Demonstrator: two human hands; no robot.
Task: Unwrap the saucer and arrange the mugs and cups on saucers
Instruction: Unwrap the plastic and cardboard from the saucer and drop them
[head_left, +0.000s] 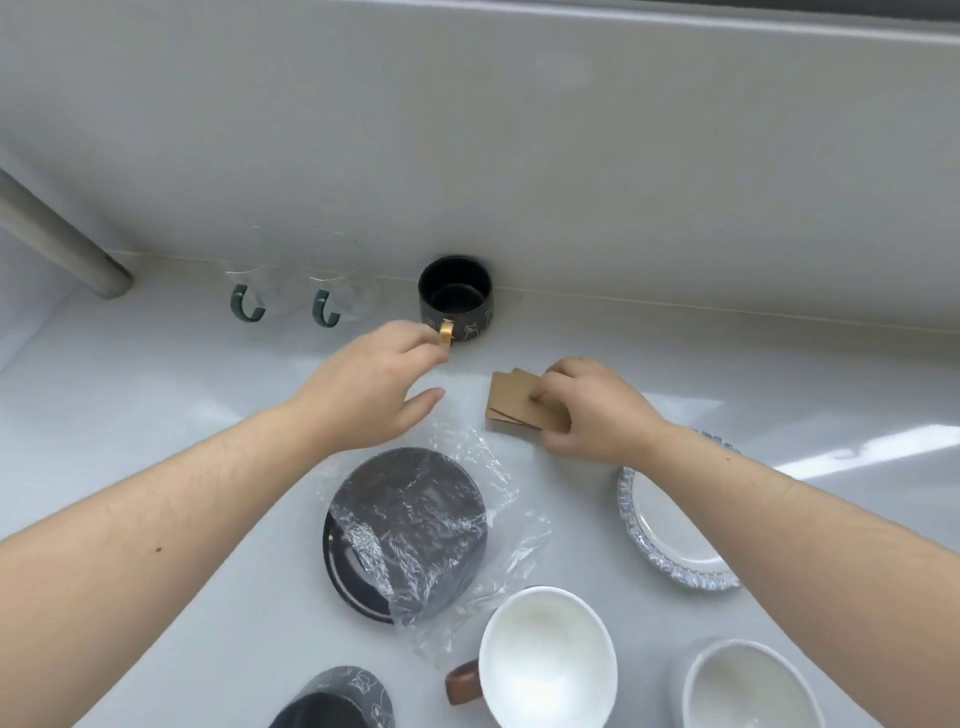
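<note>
We reach our left hand (371, 384) to the black mug (455, 296) standing against the back wall, fingertips pinching its gold handle (447, 332). Our right hand (597, 410) presses down on a small stack of brown cardboard squares (511, 402), fingers curled over their edge. Nearer us on the white counter (156, 389), the black saucer (400, 530) lies half covered in loose clear plastic wrap (467, 519). A white saucer (670, 535) sits to the right, two white mugs (545, 654) below.
</note>
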